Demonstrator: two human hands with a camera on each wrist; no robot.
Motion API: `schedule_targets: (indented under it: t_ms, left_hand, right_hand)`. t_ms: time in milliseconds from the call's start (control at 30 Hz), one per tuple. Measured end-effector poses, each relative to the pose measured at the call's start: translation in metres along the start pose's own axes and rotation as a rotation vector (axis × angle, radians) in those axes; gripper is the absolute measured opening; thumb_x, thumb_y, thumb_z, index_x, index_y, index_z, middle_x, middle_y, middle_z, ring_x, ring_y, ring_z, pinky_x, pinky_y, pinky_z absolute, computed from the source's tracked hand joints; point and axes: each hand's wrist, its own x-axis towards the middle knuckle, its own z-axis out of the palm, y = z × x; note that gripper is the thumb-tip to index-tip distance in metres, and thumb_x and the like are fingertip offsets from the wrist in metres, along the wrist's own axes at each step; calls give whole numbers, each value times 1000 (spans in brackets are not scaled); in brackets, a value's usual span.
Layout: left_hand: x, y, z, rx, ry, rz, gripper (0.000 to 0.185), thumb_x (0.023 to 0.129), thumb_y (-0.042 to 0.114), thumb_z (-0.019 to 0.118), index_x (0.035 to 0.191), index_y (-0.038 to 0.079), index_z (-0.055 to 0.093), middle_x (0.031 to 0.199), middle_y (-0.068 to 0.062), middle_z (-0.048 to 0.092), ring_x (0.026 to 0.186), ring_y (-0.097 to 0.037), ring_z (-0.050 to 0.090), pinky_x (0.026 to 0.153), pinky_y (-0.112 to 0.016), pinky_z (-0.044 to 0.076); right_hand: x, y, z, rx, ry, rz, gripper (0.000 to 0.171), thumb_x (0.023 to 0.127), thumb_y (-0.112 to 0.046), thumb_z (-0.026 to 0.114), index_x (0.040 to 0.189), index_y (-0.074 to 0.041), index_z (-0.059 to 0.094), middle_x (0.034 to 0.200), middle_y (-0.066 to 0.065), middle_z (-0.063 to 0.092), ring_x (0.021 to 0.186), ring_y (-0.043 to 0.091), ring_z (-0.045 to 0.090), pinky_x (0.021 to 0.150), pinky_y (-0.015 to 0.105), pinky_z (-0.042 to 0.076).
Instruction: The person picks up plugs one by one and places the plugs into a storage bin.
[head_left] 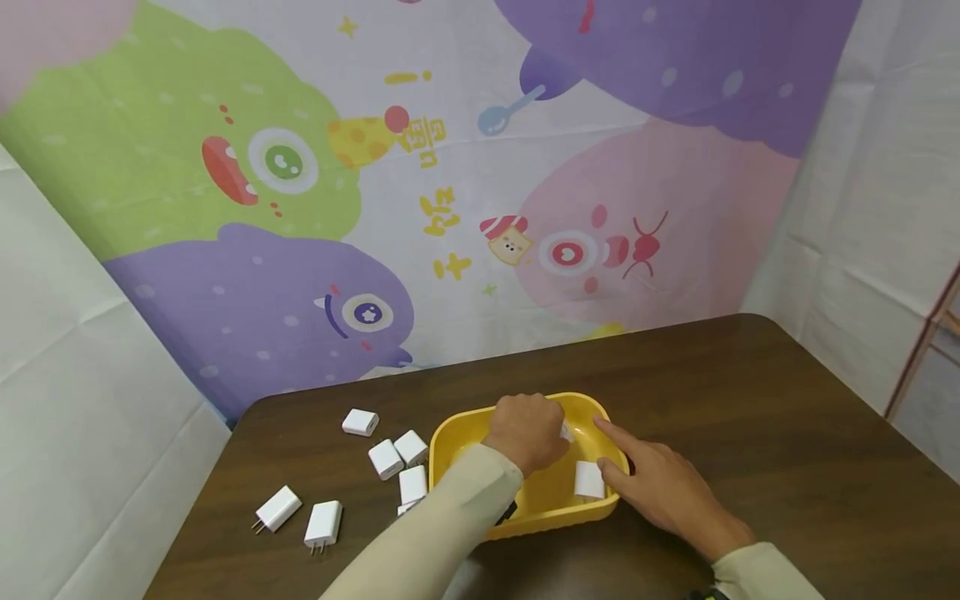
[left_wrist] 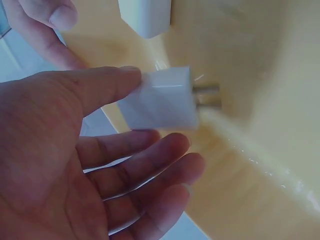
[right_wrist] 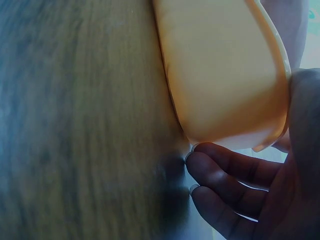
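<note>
Inside the yellow plastic bin [head_left: 525,523], my left hand [head_left: 528,432] pinches a white plug charger [left_wrist: 165,102] between thumb and fingers. Its two metal prongs point away from the palm in the left wrist view. A second white charger [head_left: 589,481] rests in the bin near its right end. My right hand [head_left: 667,487] grips the bin's right end, thumb over the rim and fingertips [right_wrist: 202,167] against the outer wall.
Several white chargers, such as one near the front [head_left: 323,524] and one farther back [head_left: 361,422], lie on the brown wooden table [head_left: 720,392] left of the bin. A cartoon-printed cloth [head_left: 465,317] hangs behind the table.
</note>
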Motion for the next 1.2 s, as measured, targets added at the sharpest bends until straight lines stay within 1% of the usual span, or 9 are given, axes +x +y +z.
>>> schedule_targets:
  t_ms: [167, 333, 467, 600, 733, 867, 1000, 1133, 1200]
  left_hand:
    - [0, 2, -1, 33, -1, -2, 33, 94, 49, 64, 85, 18, 70, 59, 4, 55, 50, -13, 50, 50, -30, 44]
    - [-3, 2, -1, 62, 3, -4, 34, 96, 49, 60, 85, 18, 68, 56, 4, 51, 47, -13, 47, 46, -28, 41]
    - [-7, 2, -2, 84, 42, 6, 37, 97, 50, 57, 82, 17, 67, 53, 4, 47, 44, -13, 44, 44, -27, 39]
    - [-13, -2, 0, 103, 129, 20, 38, 96, 49, 58, 73, 18, 63, 50, 5, 44, 41, -11, 42, 42, -28, 37]
    - [-19, -7, 3, 116, 227, 33, 40, 95, 46, 60, 66, 19, 57, 47, 6, 38, 38, -11, 37, 39, -28, 35]
    - [-25, -11, 3, 112, 278, 45, 39, 95, 46, 60, 68, 18, 57, 47, 6, 37, 38, -11, 36, 38, -28, 35]
    - [-31, -14, 0, 80, 320, 47, 36, 94, 45, 62, 72, 17, 62, 49, 5, 41, 40, -12, 40, 39, -30, 38]
    - [-39, -21, -2, 39, 420, 37, 32, 92, 44, 66, 74, 17, 64, 52, 4, 46, 43, -14, 47, 41, -31, 41]
    - [-44, -26, -2, 24, 476, 32, 31, 90, 43, 68, 74, 17, 65, 54, 4, 50, 44, -14, 50, 40, -32, 41]
  right_hand:
    - [0, -1, 0, 2, 6, 7, 57, 99, -44, 57, 152, -28, 44, 134, 6, 62, 84, 19, 53, 74, 43, 45]
    - [0, -2, -1, 5, 0, 13, 57, 99, -43, 57, 152, -27, 45, 132, 6, 63, 84, 19, 54, 75, 43, 45]
    - [0, -2, -1, 5, -2, 12, 57, 99, -43, 57, 152, -27, 45, 130, 6, 63, 84, 19, 53, 74, 43, 44]
    - [0, -2, 0, 1, 10, 2, 56, 99, -43, 58, 152, -27, 46, 126, 5, 64, 81, 18, 53, 72, 41, 43]
    - [0, -2, 0, 5, 10, -1, 56, 99, -43, 57, 152, -27, 45, 128, 6, 64, 77, 18, 52, 70, 40, 42]
    - [-1, -2, 0, 9, 8, 11, 57, 99, -44, 57, 152, -28, 45, 132, 8, 63, 78, 19, 52, 70, 41, 43]
    - [-2, -2, 0, 6, 16, 17, 56, 99, -44, 57, 152, -28, 46, 133, 9, 63, 84, 19, 55, 73, 44, 46]
    - [-1, -2, 1, 6, 21, 9, 56, 99, -46, 57, 151, -29, 46, 136, 9, 61, 95, 19, 59, 80, 50, 49]
    - [-1, -2, 1, 9, 18, 5, 56, 99, -47, 56, 152, -29, 45, 137, 9, 61, 98, 20, 60, 81, 51, 49]
